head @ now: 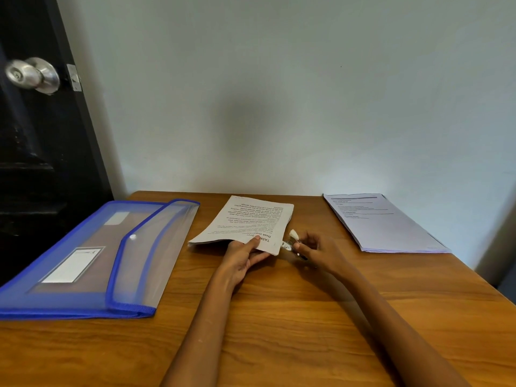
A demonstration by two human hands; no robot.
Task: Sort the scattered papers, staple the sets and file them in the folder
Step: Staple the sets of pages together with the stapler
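At the left edge of the tabletop (279,317) a blue folder (92,261) is laid flat, its flap closed. Near the middle of the back edge, a paper set (245,222) is pinched at its near corner by the left hand (243,261). The sheets are thin and floppy, so support close to that corner is needed. A stapler (291,243) is gripped by the right hand (321,252), touching that corner. A second stack (382,222) is placed at the back right corner.

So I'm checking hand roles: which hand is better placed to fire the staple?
Right hand: it already grips the stapler at the corner of the paper set. The left hand is pinching that set.
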